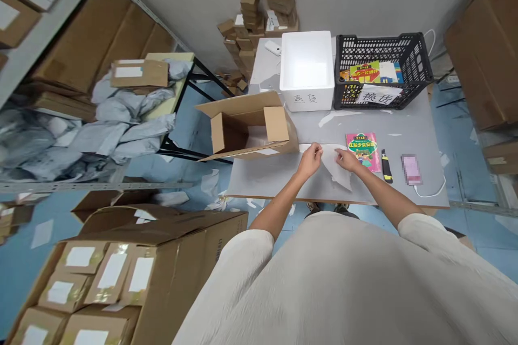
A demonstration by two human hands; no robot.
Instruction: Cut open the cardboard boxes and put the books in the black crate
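One white sheet (334, 166), pinched in fingers of left hand (310, 159) and, seemingly, right hand (348, 160), phone screen (411, 169) pixelated.

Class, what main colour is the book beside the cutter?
The book is mostly pink, best seen in the head view.

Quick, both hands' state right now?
Left hand: closed, pinching the white sheet.
Right hand: closed, pinching the same white sheet.
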